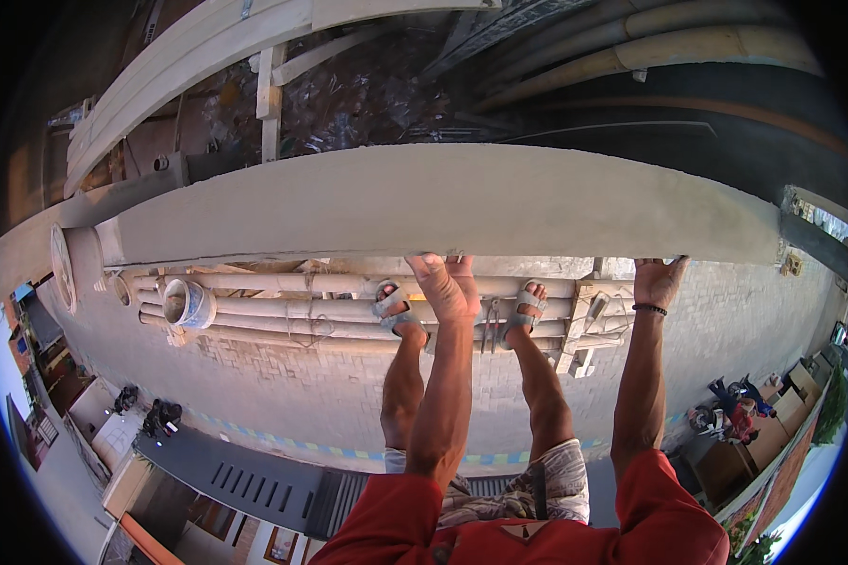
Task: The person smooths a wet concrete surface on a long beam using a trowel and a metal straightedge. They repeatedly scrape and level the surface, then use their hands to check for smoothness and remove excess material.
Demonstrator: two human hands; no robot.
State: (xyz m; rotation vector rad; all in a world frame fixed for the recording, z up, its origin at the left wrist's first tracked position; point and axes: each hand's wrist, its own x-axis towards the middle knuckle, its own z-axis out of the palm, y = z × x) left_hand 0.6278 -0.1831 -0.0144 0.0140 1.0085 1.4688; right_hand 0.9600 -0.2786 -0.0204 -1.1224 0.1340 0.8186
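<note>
A long grey plastered concrete ledge (443, 202) spans the view in front of me. My left hand (448, 285) grips its near lower edge around the middle, with the fingers partly hidden beneath it. Farther right, my right hand (659, 282), with a dark bracelet at the wrist, is closed on the same edge; its fingertips are mostly out of sight. Below, my sandalled feet stand apart on bamboo poles (339, 309). Between the feet is a thin metal tool (491, 325), too small to name surely.
A white bucket (196, 306) stands on the poles at left. A wooden frame piece (584, 320) lies right of my feet. Far below is a paved street (301, 395), with people by a motorbike at right. Past the ledge are timber beams (193, 71) and bamboo poles.
</note>
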